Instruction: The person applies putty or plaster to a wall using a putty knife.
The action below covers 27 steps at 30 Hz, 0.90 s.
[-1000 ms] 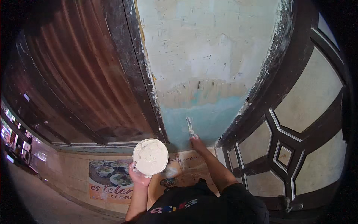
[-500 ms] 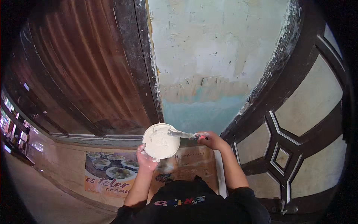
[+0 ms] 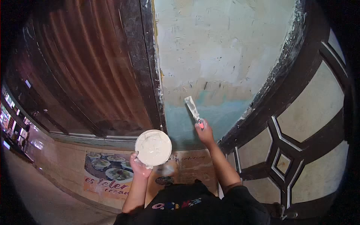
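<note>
My left hand (image 3: 140, 167) holds a round white tub (image 3: 167, 154) by its near left rim, the thumb over the edge. Inside lies creamy white putty (image 3: 153, 149). A putty knife (image 3: 192, 107) with a red and black handle is gripped in my right hand (image 3: 204, 134), its blade pointing up and away, smeared with white. Behind the blade stands the wall (image 3: 221, 48), coated with pale filler above and blue-green paint (image 3: 225, 116) below. Whether the blade touches the wall I cannot tell.
To the left is a dark wooden frame (image 3: 144, 71) beside a brown curtain (image 3: 86, 63) behind glass. At right stands a dark panelled door (image 3: 262, 165) with pale insets. Printed banners with food pictures (image 3: 108, 174) lie below.
My right hand has lifted the putty knife out of the tub and swung it up toward the wall. The left hand has drawn the tub slightly left and nearer.
</note>
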Each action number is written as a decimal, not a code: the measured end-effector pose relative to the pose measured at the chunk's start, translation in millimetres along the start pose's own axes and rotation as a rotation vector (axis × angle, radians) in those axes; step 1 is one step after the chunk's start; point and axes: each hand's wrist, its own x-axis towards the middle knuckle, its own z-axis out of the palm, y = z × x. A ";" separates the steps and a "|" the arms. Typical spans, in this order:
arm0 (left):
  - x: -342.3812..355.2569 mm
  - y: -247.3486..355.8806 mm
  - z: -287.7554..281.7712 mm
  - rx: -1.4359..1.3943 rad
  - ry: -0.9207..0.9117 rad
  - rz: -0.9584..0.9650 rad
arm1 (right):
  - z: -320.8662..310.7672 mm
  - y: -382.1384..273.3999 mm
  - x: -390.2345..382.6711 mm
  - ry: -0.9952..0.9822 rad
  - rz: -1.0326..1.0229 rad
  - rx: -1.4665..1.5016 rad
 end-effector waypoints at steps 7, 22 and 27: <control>-13.0 8.3 -4.9 0.058 0.077 0.072 | 50.0 -20.6 51.7 -0.066 0.211 -0.256; -12.7 31.7 -8.1 0.049 0.038 0.081 | 96.0 -7.4 44.9 -0.043 0.299 -0.341; -12.5 41.8 -12.1 0.045 0.058 0.083 | 119.9 42.5 -25.5 -0.179 0.425 -0.250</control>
